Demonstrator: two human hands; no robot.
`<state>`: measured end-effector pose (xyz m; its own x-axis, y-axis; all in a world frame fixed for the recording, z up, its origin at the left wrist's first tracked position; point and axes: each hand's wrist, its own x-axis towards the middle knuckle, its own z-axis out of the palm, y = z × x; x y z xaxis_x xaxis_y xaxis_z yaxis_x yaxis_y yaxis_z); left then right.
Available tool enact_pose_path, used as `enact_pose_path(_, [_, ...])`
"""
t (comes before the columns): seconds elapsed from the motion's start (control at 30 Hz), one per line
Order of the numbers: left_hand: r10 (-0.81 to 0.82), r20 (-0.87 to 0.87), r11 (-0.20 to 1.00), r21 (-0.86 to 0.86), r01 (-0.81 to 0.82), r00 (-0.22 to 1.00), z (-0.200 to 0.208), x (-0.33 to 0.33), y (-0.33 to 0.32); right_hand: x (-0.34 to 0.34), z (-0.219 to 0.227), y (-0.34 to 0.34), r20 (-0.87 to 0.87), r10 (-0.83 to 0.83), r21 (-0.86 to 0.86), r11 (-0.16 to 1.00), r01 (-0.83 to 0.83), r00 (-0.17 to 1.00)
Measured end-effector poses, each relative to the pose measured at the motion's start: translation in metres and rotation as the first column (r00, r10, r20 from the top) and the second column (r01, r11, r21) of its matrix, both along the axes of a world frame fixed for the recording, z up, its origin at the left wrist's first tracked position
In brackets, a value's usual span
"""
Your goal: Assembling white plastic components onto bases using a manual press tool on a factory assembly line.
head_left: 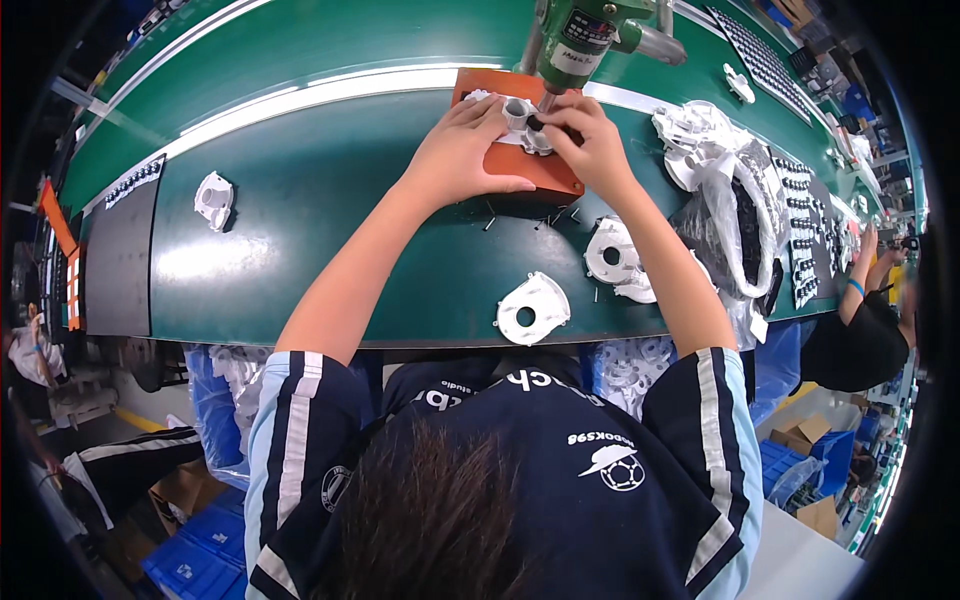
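My left hand rests on an orange fixture block at the far side of the green conveyor belt, its fingers pressing a white plastic housing that sits on the block. My right hand pinches a small dark part at the same housing. A green hanging power screwdriver points down just above the housing, between both hands.
More white housings lie on the belt: one near the front edge, two by my right forearm, one at the left. A clear bag of white parts sits at right, beside trays of small dark parts. Another person works at far right.
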<state>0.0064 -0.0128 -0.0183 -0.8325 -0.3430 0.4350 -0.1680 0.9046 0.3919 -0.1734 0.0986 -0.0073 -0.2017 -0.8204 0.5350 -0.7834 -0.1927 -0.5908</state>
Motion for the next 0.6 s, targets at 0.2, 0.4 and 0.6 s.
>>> enact_pose_path(0.2, [0.006,0.017,1.0,-0.024,-0.005,1.0,0.002,-0.001,0.001,0.005,0.004,0.011,-0.257,-0.027,0.1,0.993,0.055,0.966])
enact_pose_path(0.4, [-0.003,-0.019,1.0,-0.009,0.003,1.0,0.002,0.001,0.002,-0.012,0.001,0.033,-0.262,-0.072,0.13,0.985,0.109,0.962])
enact_pose_path(0.6, [-0.003,0.009,1.0,-0.018,0.003,1.0,0.005,-0.002,0.002,-0.169,0.097,-0.001,0.657,0.028,-0.144,0.986,0.089,0.753])
